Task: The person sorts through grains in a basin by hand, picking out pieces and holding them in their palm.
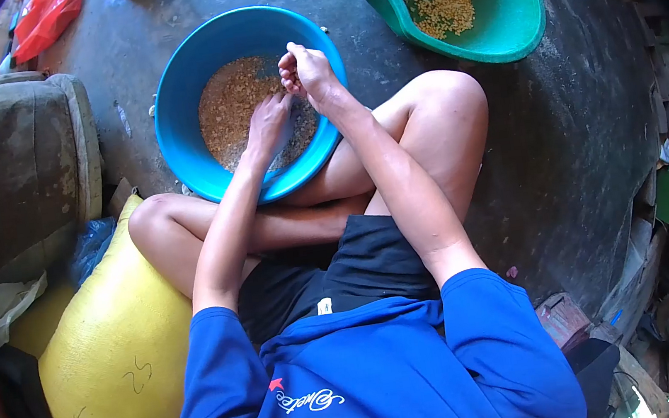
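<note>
A round blue basin (176,145) stands in front of my crossed legs, with brownish-orange grain (234,108) on its left and greyish material at its lower right. My left hand (270,123) reaches down into the basin, fingers drawn together near the contents; what they hold, if anything, is too small to name. Just above it, over the basin's right side, my right hand (308,72) is closed with its fingers curled in. Whatever lies inside that palm is hidden. Both hands are close together.
A green basin (514,7) with yellow kernels (443,7), which look like corn, sits at the upper right. A full yellow sack (118,352) leans beside my left leg. Behind it stands a worn brown container (17,173). A red plastic bag (49,23) lies at the upper left.
</note>
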A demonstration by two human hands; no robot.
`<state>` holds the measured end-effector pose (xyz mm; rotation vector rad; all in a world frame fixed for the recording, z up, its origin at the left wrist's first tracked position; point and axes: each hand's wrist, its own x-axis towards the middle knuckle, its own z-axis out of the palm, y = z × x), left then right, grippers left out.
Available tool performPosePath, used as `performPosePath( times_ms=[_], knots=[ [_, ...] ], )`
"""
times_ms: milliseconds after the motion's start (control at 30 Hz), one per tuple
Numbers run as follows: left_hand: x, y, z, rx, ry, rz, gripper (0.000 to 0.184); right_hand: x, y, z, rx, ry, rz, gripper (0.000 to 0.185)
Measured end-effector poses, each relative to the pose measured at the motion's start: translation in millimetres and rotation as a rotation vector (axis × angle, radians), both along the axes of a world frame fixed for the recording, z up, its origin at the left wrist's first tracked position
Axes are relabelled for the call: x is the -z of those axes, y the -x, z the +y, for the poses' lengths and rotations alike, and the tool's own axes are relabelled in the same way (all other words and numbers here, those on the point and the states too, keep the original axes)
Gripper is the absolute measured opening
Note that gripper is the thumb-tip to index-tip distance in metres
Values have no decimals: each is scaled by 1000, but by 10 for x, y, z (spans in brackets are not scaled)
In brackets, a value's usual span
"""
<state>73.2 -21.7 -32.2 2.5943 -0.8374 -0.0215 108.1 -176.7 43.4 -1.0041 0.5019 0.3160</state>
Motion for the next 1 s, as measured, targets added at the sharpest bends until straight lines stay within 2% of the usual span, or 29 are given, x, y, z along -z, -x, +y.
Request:
performPosePath(
  times_ms=[200, 300, 400, 500, 533, 567, 633, 700, 733, 867, 967, 1000],
  knots=[
    [-101, 7, 15, -21, -45, 4, 18, -12, 21, 2, -23, 43, -1, 44],
    [-131, 16, 31, 32, -63, -66, 31, -6, 25, 6, -29, 65, -3, 44],
    [-155, 18, -4, -7, -93, -129, 18, 5, 29, -8, -58, 70, -2, 41],
    [-317, -87, 38, -149, 113, 10, 18, 81, 19, -17, -131, 149, 0, 42],
    [-386, -125, 39, -262, 279, 70, 15, 124, 7, -4, -158, 311, -12, 46],
    [-460, -141, 63, -320, 450, 74, 13, 166, 12, 5, -223, 333, 10, 47],
    [-656, -122, 70, -354, 681, 62, 9, 207, 38, 34, -365, 372, 51, 49],
    [-857, -33, 72, -261, 729, 19, 11, 217, 37, 112, -389, 234, 83, 46],
    [-908, -34, 111, -118, 607, -125, 11, 212, 72, 141, -358, 132, 65, 45],
    [-953, 51, 175, -103, 604, -108, 18, 136, 102, 134, -298, -90, 94, 40],
    [-1156, 5, 480, -86, 479, -73, 19, 103, 110, 79, -328, -172, 116, 38],
    [-1221, -55, 656, -66, 323, -87, 13, 91, 110, 38, -360, -171, 116, 38]
  ],
)
